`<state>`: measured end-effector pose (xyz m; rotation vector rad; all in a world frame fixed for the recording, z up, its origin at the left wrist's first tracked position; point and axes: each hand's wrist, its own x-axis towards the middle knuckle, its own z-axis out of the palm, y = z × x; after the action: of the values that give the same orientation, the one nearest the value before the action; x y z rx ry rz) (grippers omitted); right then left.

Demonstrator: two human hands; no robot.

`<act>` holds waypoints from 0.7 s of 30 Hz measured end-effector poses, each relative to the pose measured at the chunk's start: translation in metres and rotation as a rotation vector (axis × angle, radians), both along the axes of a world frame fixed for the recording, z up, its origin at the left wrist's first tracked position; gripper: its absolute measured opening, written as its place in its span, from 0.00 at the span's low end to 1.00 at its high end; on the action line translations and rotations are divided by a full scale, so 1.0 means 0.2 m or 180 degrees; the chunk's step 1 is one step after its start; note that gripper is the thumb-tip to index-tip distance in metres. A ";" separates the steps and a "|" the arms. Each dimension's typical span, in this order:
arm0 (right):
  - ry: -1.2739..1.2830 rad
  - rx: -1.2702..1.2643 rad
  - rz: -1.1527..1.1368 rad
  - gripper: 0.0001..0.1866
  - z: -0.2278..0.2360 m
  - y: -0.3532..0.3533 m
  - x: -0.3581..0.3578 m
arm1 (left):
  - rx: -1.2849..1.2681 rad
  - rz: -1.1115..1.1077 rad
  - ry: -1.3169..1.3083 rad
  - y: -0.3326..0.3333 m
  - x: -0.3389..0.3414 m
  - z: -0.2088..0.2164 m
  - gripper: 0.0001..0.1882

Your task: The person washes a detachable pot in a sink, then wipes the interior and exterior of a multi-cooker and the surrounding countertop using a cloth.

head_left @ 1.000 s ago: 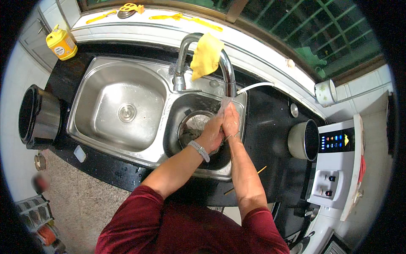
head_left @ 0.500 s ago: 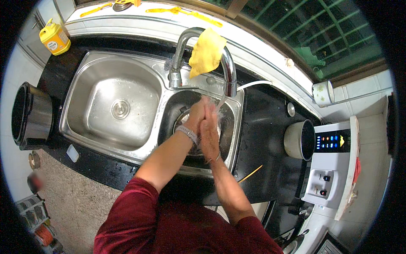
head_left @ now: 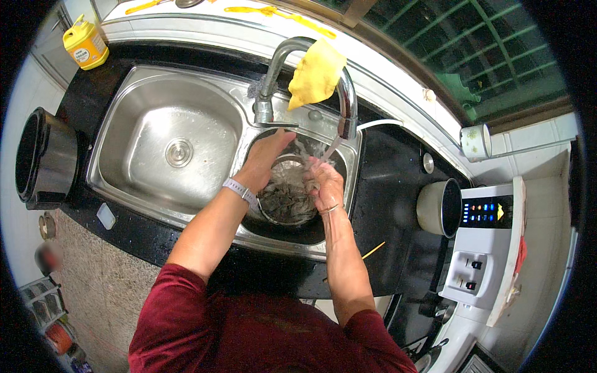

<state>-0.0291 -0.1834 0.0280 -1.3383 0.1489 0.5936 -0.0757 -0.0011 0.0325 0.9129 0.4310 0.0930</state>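
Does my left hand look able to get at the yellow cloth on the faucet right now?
Probably yes. Your left hand looks empty, and the yellow cloth hangs over the faucet beyond it, uncovered; only the lever lies partly between, and looks easy to reach over.

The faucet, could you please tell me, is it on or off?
The faucet is on: a water stream runs from it toward the right hand.

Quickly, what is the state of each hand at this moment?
Left hand: open, nothing visibly held.
Right hand: under running water; open or closed cannot be told.
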 end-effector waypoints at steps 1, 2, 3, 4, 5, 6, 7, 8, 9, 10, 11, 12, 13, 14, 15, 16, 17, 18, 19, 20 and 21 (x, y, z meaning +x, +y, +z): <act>-0.0036 -0.0105 -0.0100 0.09 -0.01 0.01 0.01 | -0.0121 0.0011 0.0029 0.00 -0.02 -0.06 0.29; -0.0134 -0.0252 -0.0206 0.07 0.00 0.04 0.00 | -0.0125 -0.0012 0.0060 0.01 -0.03 -0.08 0.27; -0.0149 -0.0310 -0.0204 0.09 0.01 0.05 0.00 | -0.0129 -0.0033 0.0092 0.01 -0.05 -0.10 0.25; -0.0165 -0.0368 -0.0201 0.11 0.02 0.06 0.00 | -0.0133 -0.0055 0.0124 0.01 -0.06 -0.12 0.24; -0.0189 -0.0429 -0.0207 0.13 0.03 0.06 0.01 | -0.0105 -0.0109 0.0192 0.00 -0.07 -0.13 0.23; -0.0236 -0.0493 -0.0316 0.14 -0.01 0.07 0.03 | -0.0070 -0.0165 0.0263 0.00 -0.07 -0.13 0.21; -0.0282 -0.0558 -0.0427 0.15 -0.08 0.07 0.06 | -0.0034 -0.0223 0.0334 0.00 -0.08 -0.13 0.20; -0.0327 -0.0615 -0.0524 0.17 -0.08 0.10 0.07 | -0.0082 -0.0210 0.0343 0.00 -0.08 -0.13 0.19; -0.0062 -0.0350 -0.0427 0.17 -0.07 0.10 0.07 | -0.0129 -0.0199 0.0351 0.00 -0.09 -0.12 0.18; 0.0204 -0.0086 -0.0332 0.17 -0.04 0.08 0.08 | -0.0177 -0.0191 0.0359 0.00 -0.10 -0.12 0.17; 0.0465 0.0180 -0.0241 0.18 0.00 0.08 0.09 | -0.0223 -0.0168 0.0366 0.01 -0.10 -0.12 0.16; 0.0472 0.0448 0.0065 0.08 -0.02 0.05 0.11 | -0.0269 -0.0147 0.0372 0.01 -0.09 -0.12 0.15; 0.0355 0.0470 0.0008 0.08 -0.03 0.05 0.09 | -0.0316 -0.0128 0.0378 0.02 -0.09 -0.12 0.14; 0.0240 0.0488 -0.0038 0.09 -0.03 0.08 0.05 | -0.0365 -0.0090 0.0373 0.02 -0.08 -0.13 0.14; 0.0125 0.0505 -0.0085 0.11 -0.02 0.09 0.02 | -0.0413 -0.0053 0.0366 0.02 -0.07 -0.14 0.14; 0.0240 0.0519 0.0194 0.14 0.03 0.06 0.01 | -0.0462 -0.0018 0.0360 0.02 -0.06 -0.15 0.14; 0.0247 0.0375 0.0213 0.13 0.02 0.02 0.01 | -0.0494 -0.0037 0.0321 0.02 -0.04 -0.15 0.15; 0.0253 0.0237 0.0246 0.13 -0.02 -0.01 0.03 | -0.0521 -0.0043 0.0279 0.02 -0.03 -0.14 0.17; 0.0257 0.0098 0.0276 0.13 -0.04 -0.03 0.04 | -0.0549 -0.0052 0.0236 0.02 -0.01 -0.13 0.19; 0.0304 0.0019 0.0186 0.09 0.00 -0.01 0.01 | -0.0564 -0.0057 0.0251 0.01 0.01 -0.11 0.20; 0.0372 0.0214 0.0073 0.08 0.02 0.00 -0.01 | -0.0581 -0.0063 0.0265 0.00 0.03 -0.10 0.22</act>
<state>-0.0302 -0.1833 0.0312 -1.2423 0.2073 0.6908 -0.0689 -0.0001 0.0132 0.7429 0.4993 -0.0026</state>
